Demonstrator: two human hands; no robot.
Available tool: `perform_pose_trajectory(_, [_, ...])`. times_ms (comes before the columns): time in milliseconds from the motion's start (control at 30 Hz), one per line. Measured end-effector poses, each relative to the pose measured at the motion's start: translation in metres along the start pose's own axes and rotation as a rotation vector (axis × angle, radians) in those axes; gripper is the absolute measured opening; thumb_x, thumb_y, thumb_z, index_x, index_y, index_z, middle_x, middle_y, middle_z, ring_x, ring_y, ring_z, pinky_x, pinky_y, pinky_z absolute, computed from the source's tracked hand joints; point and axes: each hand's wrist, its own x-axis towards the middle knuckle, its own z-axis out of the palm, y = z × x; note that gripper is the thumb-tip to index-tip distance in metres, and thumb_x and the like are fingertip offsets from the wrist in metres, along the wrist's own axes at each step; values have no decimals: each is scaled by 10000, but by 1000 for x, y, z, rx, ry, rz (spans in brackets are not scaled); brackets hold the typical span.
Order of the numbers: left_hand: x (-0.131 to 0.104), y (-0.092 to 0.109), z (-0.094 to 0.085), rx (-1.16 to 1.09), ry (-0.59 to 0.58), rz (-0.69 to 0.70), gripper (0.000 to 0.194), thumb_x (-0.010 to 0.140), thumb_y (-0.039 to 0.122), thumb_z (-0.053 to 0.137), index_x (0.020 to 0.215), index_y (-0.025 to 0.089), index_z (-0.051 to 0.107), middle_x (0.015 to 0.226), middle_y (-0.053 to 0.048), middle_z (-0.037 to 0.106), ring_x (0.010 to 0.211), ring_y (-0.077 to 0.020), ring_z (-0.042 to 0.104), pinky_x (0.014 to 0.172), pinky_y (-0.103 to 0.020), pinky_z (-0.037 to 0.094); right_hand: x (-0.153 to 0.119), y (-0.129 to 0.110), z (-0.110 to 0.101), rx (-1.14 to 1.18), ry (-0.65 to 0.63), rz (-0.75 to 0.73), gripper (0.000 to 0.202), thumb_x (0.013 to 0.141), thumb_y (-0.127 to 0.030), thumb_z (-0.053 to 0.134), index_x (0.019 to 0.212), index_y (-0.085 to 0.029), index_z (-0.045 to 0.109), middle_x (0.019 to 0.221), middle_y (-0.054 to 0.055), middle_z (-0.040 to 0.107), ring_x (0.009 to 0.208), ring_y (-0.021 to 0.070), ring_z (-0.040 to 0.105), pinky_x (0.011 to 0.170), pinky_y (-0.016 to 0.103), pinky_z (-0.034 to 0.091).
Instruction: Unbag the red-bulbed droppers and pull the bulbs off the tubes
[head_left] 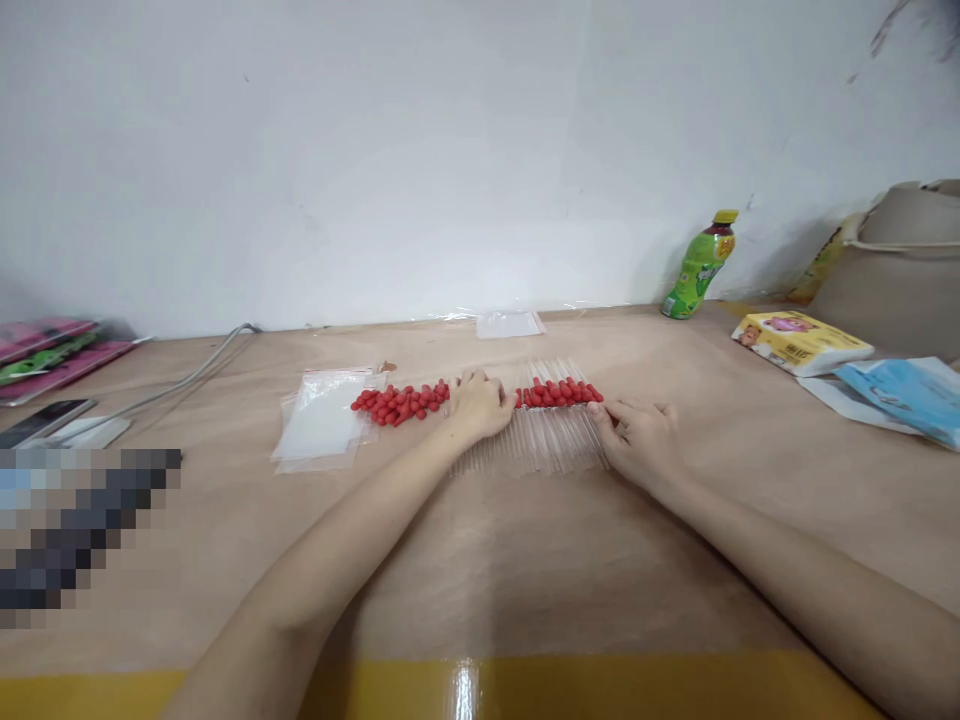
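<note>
A row of thin clear tubes (pixel 551 440) lies side by side on the table, with small red bulb-like tips (pixel 562 392) lined up across them. They look like droppers. My left hand (pixel 480 405) rests over the left part of the row, fingers curled down and closed; whatever is under them is hidden. To its left lies a heap of loose red bulbs (pixel 405 402). At the row's right end my right hand (pixel 637 430) has thumb and forefinger pinched at the last red tip. Left of the heap are stacked clear zip bags (pixel 322 415).
Another clear bag (pixel 510 324) lies near the wall. On the right stand a green bottle (pixel 697 270), a yellow tissue pack (pixel 799 340), a blue packet (pixel 904 395) and a beige bag (pixel 892 270). A grey cable (pixel 199 372), phone (pixel 49 420) and pink packages (pixel 67 365) lie left.
</note>
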Motion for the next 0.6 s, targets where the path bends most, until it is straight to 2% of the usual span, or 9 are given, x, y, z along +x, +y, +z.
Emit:
perform_pose_trajectory(67, [6,6,1,-9,-35,-30,376,815,442,402,728,180,657,932,-122,596,1004,-310,463,830,-468,318,1,2,1,31,-1,38,442,877,-377,365,514,-155,482,549,-13,525,596,116,488,616,269,192])
perform_pose_trajectory(200, [12,12,2,-23,-95,-78,348,797,372,409,674,154,650,938,-139,609,984,-311,486,833,-461,334,2,5,5,83,-4,73,424,871,-380,380,526,-159,488,537,-23,514,593,113,488,611,262,198])
perform_pose_trajectory(400, [15,11,-1,-38,-107,-135,360,808,382,413,605,164,616,862,-120,621,964,-305,500,819,-445,342,0,4,6,108,25,17,400,861,-382,411,547,-168,535,548,-22,528,604,120,503,631,277,227])
perform_pose_trajectory(500, [5,3,-9,-32,-47,-108,356,857,356,353,695,157,600,942,-124,602,974,-296,486,818,-450,324,-1,4,7,164,65,-44,308,846,-365,455,643,-196,614,580,-12,550,625,135,519,645,290,280])
perform_pose_trajectory(600, [-19,-10,-19,-22,9,-28,282,891,327,332,822,164,552,937,-92,599,936,-252,490,811,-418,311,-3,1,9,289,135,-167,192,828,-316,495,832,-200,648,712,24,585,704,152,545,679,296,380])
